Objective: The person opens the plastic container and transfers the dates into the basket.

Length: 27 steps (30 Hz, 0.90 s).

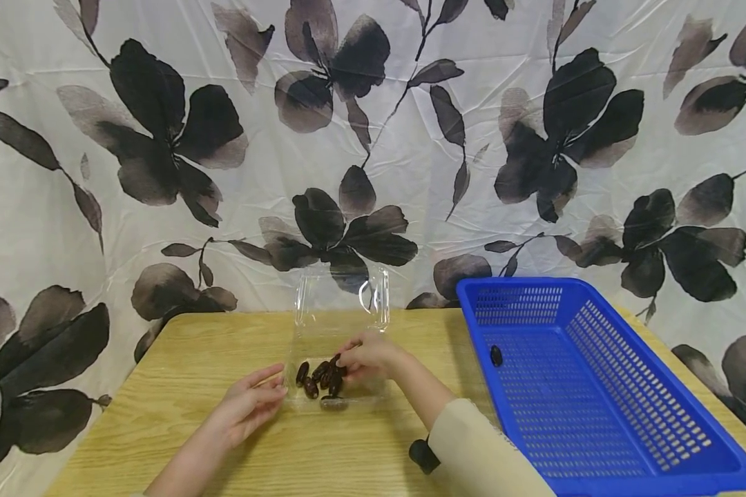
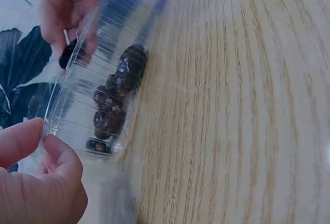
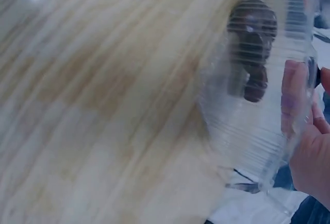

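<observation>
Left hand (image 1: 249, 406): pinching clear container (image 2: 69, 131), nine o'clock. Right hand (image 1: 371, 355): two o'clock, fingertips toward nine, gripping dark date (image 2: 69, 55).

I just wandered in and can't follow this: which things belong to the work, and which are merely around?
Seemingly part of the work:
left hand, pinching the clear container
right hand, holding a date
other dates in the container
blue basket, one date inside

Merely around:
wooden table underneath
floral cloth behind
</observation>
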Each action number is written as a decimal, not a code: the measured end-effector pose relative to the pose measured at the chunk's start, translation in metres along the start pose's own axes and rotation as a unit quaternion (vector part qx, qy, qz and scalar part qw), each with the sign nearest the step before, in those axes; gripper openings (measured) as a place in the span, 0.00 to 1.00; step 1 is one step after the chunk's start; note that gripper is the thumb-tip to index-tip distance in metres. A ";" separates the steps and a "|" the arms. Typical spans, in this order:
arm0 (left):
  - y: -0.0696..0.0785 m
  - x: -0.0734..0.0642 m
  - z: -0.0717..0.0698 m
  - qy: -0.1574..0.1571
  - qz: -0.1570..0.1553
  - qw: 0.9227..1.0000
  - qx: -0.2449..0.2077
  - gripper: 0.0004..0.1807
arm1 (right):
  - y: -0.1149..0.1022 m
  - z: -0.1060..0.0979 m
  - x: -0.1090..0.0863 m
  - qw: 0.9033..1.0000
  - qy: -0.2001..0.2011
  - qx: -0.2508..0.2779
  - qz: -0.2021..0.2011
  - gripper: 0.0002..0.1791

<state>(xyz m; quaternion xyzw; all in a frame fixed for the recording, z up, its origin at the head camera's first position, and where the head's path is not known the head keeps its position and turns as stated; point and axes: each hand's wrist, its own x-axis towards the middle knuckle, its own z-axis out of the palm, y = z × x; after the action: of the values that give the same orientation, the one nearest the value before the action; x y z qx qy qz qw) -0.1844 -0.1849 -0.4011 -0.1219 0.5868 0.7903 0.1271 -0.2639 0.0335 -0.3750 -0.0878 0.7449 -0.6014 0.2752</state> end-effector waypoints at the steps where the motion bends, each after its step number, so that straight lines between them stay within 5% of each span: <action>1: 0.000 0.000 0.000 -0.001 -0.001 1.000 -0.001 0.40 | -0.002 -0.001 0.001 1.000 -0.001 0.010 0.001 0.14; 11: 0.002 0.000 0.001 -0.004 -0.002 1.000 -0.007 0.40 | -0.027 -0.011 0.000 0.984 -0.031 0.172 0.025 0.23; 27: -0.001 0.000 0.000 0.001 0.000 1.000 -0.007 0.41 | -0.065 -0.039 -0.022 0.984 -0.030 0.177 -0.004 0.23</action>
<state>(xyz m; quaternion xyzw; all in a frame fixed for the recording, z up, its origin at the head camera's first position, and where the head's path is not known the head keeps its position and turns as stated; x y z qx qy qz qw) -0.1842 -0.1851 -0.4021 -0.1236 0.5815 0.7942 0.1258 -0.2790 0.0598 -0.3021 -0.0590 0.6181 -0.7218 0.3057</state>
